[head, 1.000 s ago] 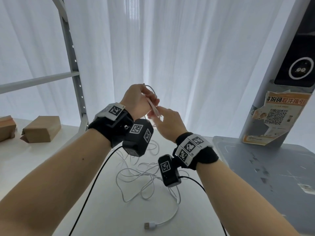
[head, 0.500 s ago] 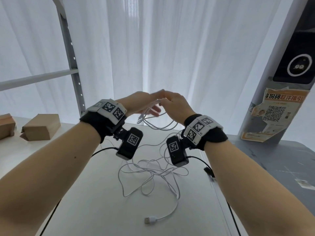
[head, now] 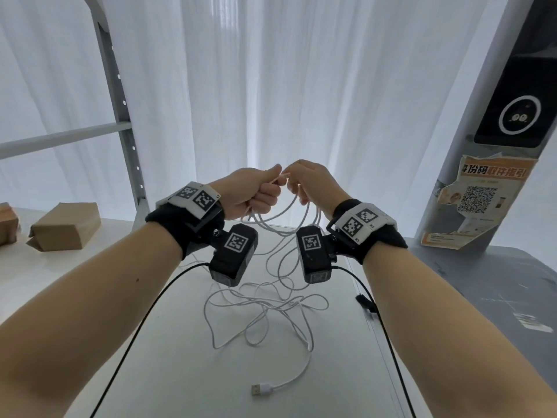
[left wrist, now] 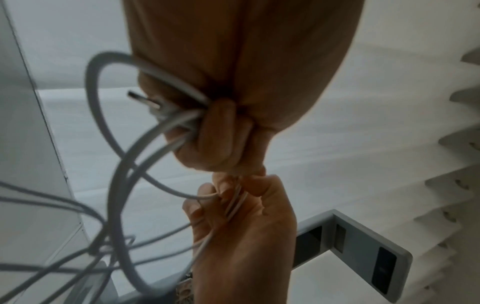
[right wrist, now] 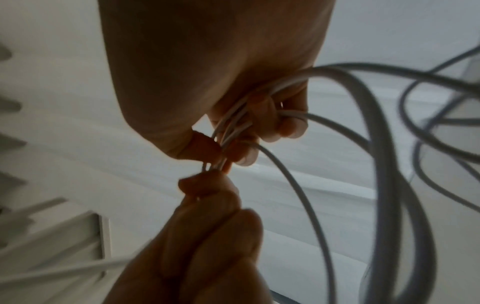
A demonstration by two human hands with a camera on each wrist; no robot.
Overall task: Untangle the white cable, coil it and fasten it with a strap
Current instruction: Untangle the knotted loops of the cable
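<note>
Left hand (head: 250,193) fisted around gathered loops of white cable (head: 265,309), right hand (head: 313,184) pinching the strands just beside it, both raised, remaining cable tangled on the surface (head: 168,372), USB plug (head: 259,390) nearest the viewer

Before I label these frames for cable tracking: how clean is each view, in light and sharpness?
Head view: sharp, evenly lit by the backlit curtain; white cable distinct on the table, edges bent by the wide lens. Left wrist view: left hand dim against brightness, near loops blurred. Right wrist view: right hand darker, almost silhouetted, cable smeared.
</note>
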